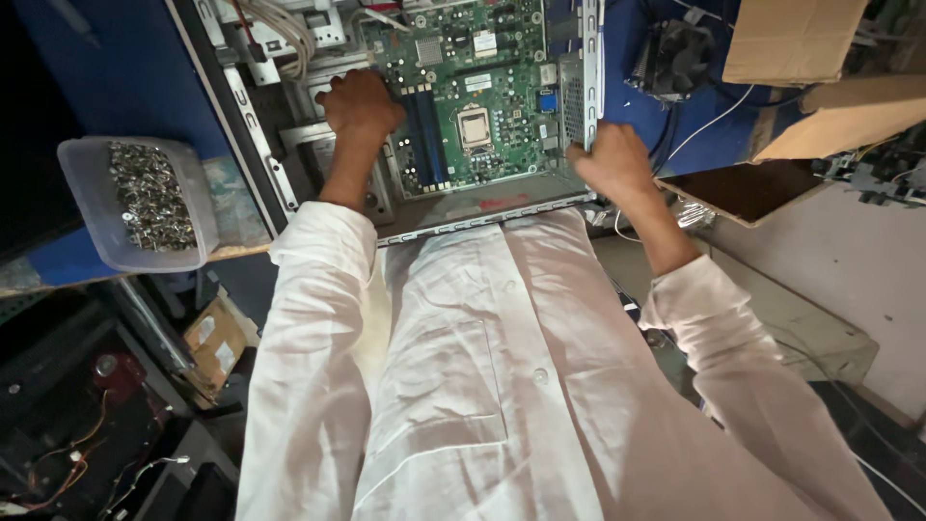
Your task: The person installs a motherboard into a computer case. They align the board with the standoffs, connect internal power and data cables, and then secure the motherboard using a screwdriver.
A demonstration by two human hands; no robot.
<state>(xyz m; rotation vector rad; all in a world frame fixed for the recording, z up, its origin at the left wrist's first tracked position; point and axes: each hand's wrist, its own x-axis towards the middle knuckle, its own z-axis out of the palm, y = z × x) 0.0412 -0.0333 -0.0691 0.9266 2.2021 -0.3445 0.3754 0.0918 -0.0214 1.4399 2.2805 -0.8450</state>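
While I leaned over the open computer case [289, 183], my left hand [360, 104] was curled nearly closed, knuckles up, resting on the left edge of the green motherboard [482, 96] and the metal bracket beside it; I could not tell whether the fingers actually pinched anything beneath them. My right hand [612, 160] was closed around the near right corner of the case, gripping the metal edge just below the perforated rear panel [573, 96]. The motherboard lay flat inside the case, between my two hands, with one square processor socket [474, 126] near its middle and a row of blue and black memory slots [424, 135] just to the left of it, close to my left wrist. I counted one motherboard, one case and one socket. One bundle of pale cables [285, 29] hung at the far left of the case. On the blue tabletop [125, 87] to my left stood one clear plastic tub [82, 193] heaped with small silver screws [149, 198], well apart from either hand. One black cooling fan [680, 58] lay beyond my right hand, and two cardboard boxes [791, 39] sat farther right.
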